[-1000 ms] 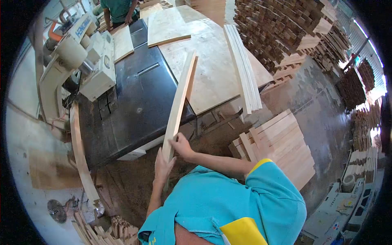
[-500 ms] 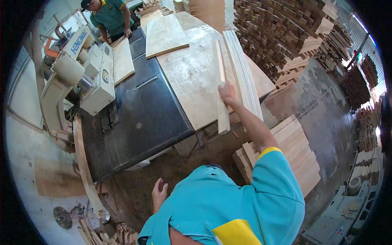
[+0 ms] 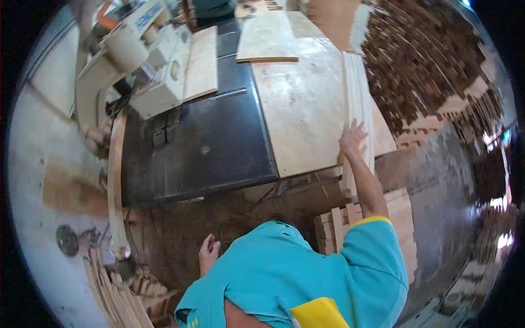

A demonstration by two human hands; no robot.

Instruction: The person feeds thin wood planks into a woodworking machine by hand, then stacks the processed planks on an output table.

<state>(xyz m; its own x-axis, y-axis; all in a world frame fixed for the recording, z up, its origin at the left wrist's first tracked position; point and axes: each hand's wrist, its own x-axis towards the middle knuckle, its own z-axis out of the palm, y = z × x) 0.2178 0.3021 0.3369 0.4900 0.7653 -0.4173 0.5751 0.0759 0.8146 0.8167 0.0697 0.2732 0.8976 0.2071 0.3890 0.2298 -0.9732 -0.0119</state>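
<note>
My right hand [image 3: 353, 138] lies with its fingers spread on the long pale wooden strips [image 3: 358, 98] at the right edge of the table. The strips lie side by side lengthwise, and their near ends stick out past the table's front edge. Under them is a pale plywood sheet [image 3: 306, 115]. Low at my left side hangs my left hand [image 3: 208, 252], fingers loosely bent and apart, holding nothing I can see. Below my right forearm stands a stack of wooden boards [image 3: 402, 224] on the floor.
A black machine table [image 3: 219, 147] adjoins the plywood, with a white machine [image 3: 158, 82] over its far left. A board [image 3: 202, 63] lies beside the machine; another panel [image 3: 268, 35] rests on the plywood. A co-worker [image 3: 213, 11] stands behind. Timber stacks [image 3: 421, 65] rise at the right.
My right hand has let go of the single strip, which now lies along the other strips, and its fingers have spread. The view has turned, shifting the tables rightward.
</note>
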